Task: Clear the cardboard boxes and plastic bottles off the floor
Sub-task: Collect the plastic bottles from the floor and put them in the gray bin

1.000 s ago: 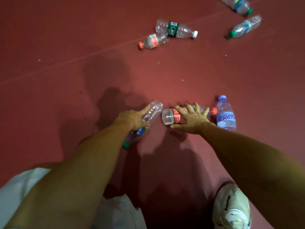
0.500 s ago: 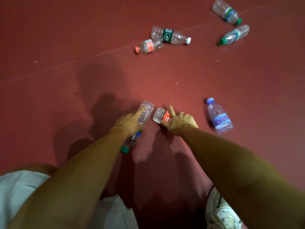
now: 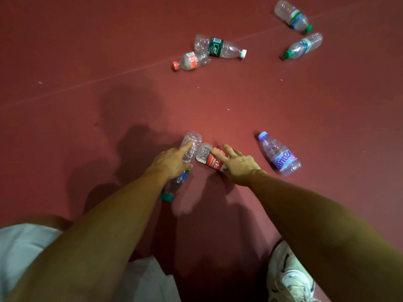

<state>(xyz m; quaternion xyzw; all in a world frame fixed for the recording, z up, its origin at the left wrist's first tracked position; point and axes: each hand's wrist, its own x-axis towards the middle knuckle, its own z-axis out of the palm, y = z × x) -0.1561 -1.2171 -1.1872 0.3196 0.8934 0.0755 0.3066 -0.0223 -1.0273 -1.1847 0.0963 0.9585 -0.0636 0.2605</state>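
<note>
Several empty plastic bottles lie on the dark red floor (image 3: 109,51). My left hand (image 3: 172,161) grips a clear green-capped bottle (image 3: 192,142) around its middle, with the index finger stretched along it. Right beside it, my right hand (image 3: 237,164) holds a red-labelled bottle (image 3: 208,156) at its cap end, two fingers lying over the label; its cap is hidden under the hand. The two bottles' bases almost touch. A purple-labelled bottle (image 3: 281,155) with a pale blue cap lies just right of my right hand. No cardboard box is in view.
Farther off lie a small red-capped bottle (image 3: 192,61), a green-labelled white-capped bottle (image 3: 220,47) and two green-capped bottles (image 3: 303,47) (image 3: 293,16). My white shoe (image 3: 290,277) is at the bottom right and my white shorts (image 3: 24,247) at the bottom left.
My right hand has taken hold of the red-labelled bottle, pulled it away from the purple-labelled one and swung it next to the bottle in my left hand.
</note>
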